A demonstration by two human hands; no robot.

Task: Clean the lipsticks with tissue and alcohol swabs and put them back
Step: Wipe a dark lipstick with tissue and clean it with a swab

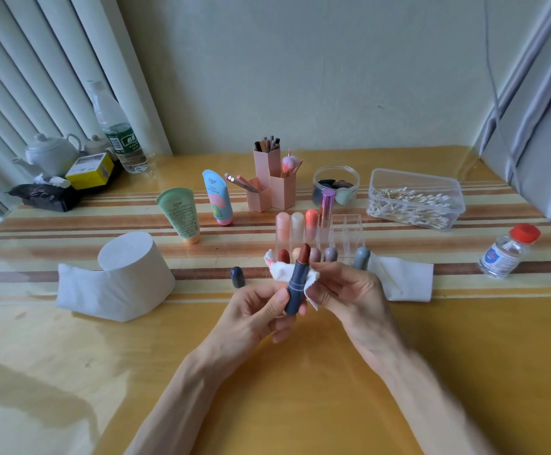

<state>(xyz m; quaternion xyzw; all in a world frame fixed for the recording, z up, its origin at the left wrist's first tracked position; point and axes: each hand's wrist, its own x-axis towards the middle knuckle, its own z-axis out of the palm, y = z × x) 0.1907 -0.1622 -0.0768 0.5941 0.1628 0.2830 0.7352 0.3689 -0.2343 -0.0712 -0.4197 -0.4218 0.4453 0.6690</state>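
Now left hand (252, 312) grips lipstick (296, 283), right hand (349, 290) tissue (280, 270)

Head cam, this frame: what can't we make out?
- Head view, small bottle: label print too small to read.
- Head view, clear organizer: its front row is partly hidden behind the tissue and the lipstick.
- Head view, tissue: part of it is hidden behind the lipstick and inside the right hand.
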